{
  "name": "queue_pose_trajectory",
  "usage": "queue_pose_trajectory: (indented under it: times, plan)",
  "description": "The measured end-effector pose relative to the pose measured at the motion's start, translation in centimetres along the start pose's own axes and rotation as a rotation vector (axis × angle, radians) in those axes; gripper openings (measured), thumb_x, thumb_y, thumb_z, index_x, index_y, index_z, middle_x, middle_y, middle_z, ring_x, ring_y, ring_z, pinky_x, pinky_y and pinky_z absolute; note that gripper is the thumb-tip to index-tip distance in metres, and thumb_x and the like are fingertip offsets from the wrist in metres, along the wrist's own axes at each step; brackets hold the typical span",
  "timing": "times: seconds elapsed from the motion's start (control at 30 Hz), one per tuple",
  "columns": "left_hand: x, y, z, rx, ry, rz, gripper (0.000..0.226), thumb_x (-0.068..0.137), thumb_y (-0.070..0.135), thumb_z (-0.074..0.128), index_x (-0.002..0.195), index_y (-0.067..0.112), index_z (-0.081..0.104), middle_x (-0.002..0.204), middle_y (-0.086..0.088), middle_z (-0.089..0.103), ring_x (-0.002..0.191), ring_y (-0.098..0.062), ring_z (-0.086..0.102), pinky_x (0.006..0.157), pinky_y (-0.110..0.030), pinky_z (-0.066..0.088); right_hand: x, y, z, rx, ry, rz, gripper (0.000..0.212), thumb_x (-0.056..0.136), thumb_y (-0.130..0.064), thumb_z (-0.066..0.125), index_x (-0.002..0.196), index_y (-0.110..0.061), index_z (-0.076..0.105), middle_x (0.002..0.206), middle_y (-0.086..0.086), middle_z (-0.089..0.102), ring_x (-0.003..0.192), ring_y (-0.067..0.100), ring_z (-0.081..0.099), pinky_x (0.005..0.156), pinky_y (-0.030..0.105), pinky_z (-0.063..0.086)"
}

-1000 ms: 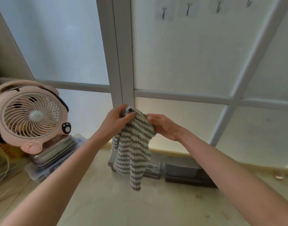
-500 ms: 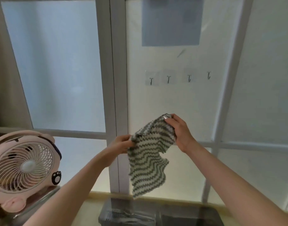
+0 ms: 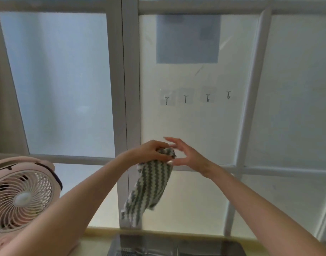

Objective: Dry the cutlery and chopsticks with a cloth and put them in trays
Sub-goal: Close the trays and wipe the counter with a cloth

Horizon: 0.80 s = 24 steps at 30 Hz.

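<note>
Left hand [image 3: 151,151] grips cloth [image 3: 149,185] top; right hand [image 3: 184,156] fingers spread, empty. Likely hanging it up: next, reach hooks [image 3: 185,98] on far window.

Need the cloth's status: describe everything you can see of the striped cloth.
The cloth is soft, fluffy-looking fabric with grey-green and white zigzag stripes. It hangs in mid-air before the frosted window, its top bunched in the grip of the left hand, the rest dangling loose and slanting down-left. The right hand is spread open beside the top; contact is unclear.
</note>
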<state>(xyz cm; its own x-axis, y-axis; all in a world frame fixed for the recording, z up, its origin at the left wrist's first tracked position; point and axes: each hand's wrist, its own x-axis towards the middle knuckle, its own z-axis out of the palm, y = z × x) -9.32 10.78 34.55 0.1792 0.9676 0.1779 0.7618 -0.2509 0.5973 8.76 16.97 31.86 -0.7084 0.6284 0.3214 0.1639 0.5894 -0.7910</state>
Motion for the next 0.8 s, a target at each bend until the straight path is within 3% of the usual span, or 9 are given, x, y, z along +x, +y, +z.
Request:
queue_pose_trajectory:
  times: [0.07,0.17,0.27,0.4,0.5,0.6,0.7,0.8]
  plan:
    - [1.0,0.8,-1.1,0.195,0.010,0.049,0.018,0.085,0.027,0.065,0.102,0.022,0.059,0.092,0.004,0.059,0.089,-0.015,0.058,0.084,-0.028,0.049,0.8,-1.0,0.0,0.019,-0.006,0.067,0.054,0.080,-0.006,0.071,0.129,-0.017,0.051,0.092,-0.004,0.066,0.087,0.006,0.062,0.081,0.021,0.046]
    - [1.7,0.6,-4.0,0.170,0.103,0.016,0.023,0.080,0.029,0.071,0.096,0.023,0.056,0.089,0.005,0.060,0.086,-0.015,0.060,0.082,-0.028,0.054,2.0,-1.5,-0.8,0.016,0.181,0.081,0.028,0.082,-0.011,0.072,0.107,-0.012,0.061,0.068,-0.004,0.061,0.067,0.008,0.059,0.066,0.022,0.048]
    - [2.0,0.5,-6.6,0.047,0.173,0.011,0.013,0.084,0.026,0.068,0.090,0.019,0.060,0.079,0.000,0.063,0.073,-0.013,0.062,0.067,-0.019,0.054,3.3,-2.3,-1.8,0.122,0.317,0.017,0.003,0.087,-0.012,0.065,0.088,-0.015,0.064,0.072,-0.002,0.064,0.068,0.010,0.058,0.063,0.022,0.046]
    - [2.7,0.7,-7.7,-0.185,0.253,0.074,0.014,0.092,0.020,0.056,0.102,0.010,0.058,0.078,-0.001,0.066,0.067,-0.012,0.061,0.063,-0.018,0.051,5.5,-3.9,-3.1,0.133,0.477,0.034,0.006,0.087,-0.016,0.064,0.084,-0.016,0.069,0.083,0.001,0.068,0.077,0.013,0.060,0.067,0.023,0.047]
    - [3.8,0.8,-9.0,-0.339,0.278,0.128,0.006,0.094,0.007,0.050,0.093,0.013,0.050,0.075,-0.001,0.065,0.063,-0.012,0.056,0.059,-0.020,0.045,7.5,-5.4,-4.7,0.176,0.574,-0.053,0.011,0.086,-0.005,0.061,0.088,-0.017,0.062,0.075,0.002,0.063,0.067,0.013,0.058,0.060,0.023,0.044]
    - [7.4,1.0,-10.5,-0.119,0.506,0.138,0.032,0.090,-0.007,0.042,0.076,0.017,0.060,0.077,-0.003,0.062,0.072,-0.017,0.053,0.068,-0.027,0.041,10.2,-6.5,-5.9,-0.174,0.690,-0.176,0.029,0.089,0.004,0.047,0.082,-0.016,0.067,0.084,0.001,0.064,0.077,0.013,0.058,0.067,0.020,0.040]
    - [10.6,1.6,-11.0,0.119,0.630,0.082,0.035,0.090,-0.002,0.041,0.097,0.018,0.068,0.091,-0.004,0.066,0.085,-0.021,0.060,0.076,-0.028,0.046,12.5,-6.5,-6.4,-0.672,0.642,-0.174,0.029,0.096,-0.005,0.040,0.104,-0.011,0.067,0.101,0.007,0.056,0.088,0.023,0.058,0.070,0.024,0.035]
    - [11.9,0.7,-10.2,0.304,0.638,0.030,0.031,0.090,0.004,0.042,0.107,0.021,0.062,0.091,-0.004,0.062,0.085,-0.023,0.060,0.074,-0.033,0.047,13.6,-5.6,-5.9,-0.913,0.537,-0.089,0.027,0.093,-0.001,0.037,0.109,-0.008,0.059,0.105,0.009,0.053,0.092,0.027,0.058,0.067,0.027,0.033]
